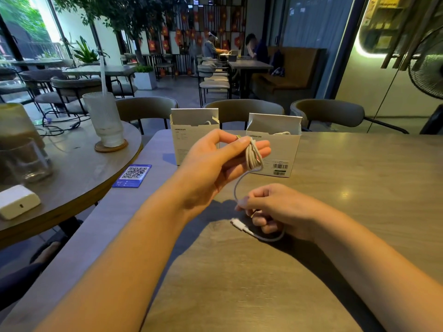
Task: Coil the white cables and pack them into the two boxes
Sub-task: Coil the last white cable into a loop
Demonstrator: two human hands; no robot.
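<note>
Holding a white cable (253,155) up above the wooden table (359,188), in front of the two open white boxes (275,149). Pinching several slim, pale loops of it between the thumb and fingers of the left hand (215,159), raised and palm-up. Trailing from that bundle, one thin strand curving down into the right hand (275,209), fingers curling around it just over the tabletop. Poking out below those fingers, a short tail ending in a white connector (237,222), hanging close to the table.
</note>
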